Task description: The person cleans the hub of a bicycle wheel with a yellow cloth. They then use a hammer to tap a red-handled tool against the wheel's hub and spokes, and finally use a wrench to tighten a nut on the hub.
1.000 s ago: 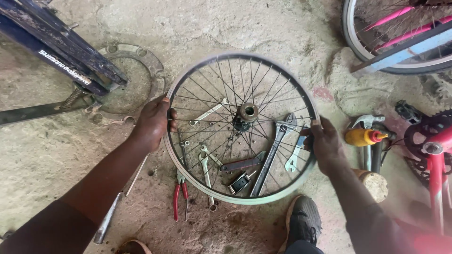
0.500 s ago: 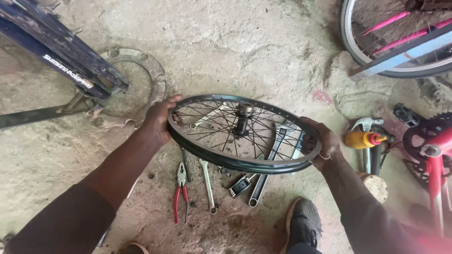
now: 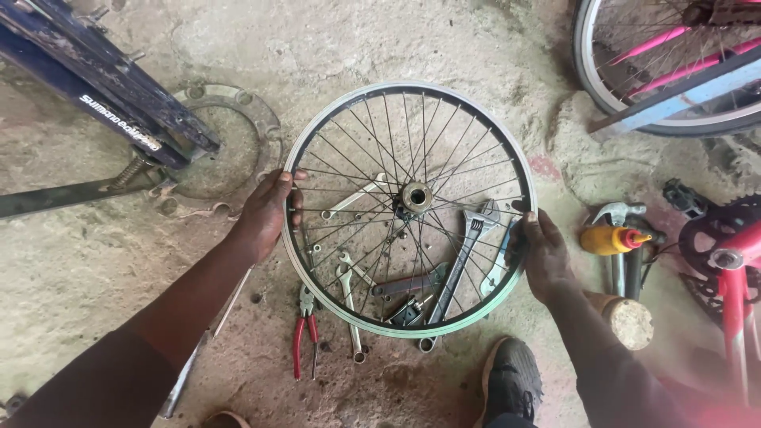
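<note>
While both hands grip wheel rim, tools litter concrete floor.

Item one: yellow squeeze bottle with a red nozzle, lying on its side on the ground at three o'clock, just beside a hammer. Item two: white lettered marking on a dark blue bicycle frame bar at ten o'clock, running diagonally along it. No signs or screens.
</note>
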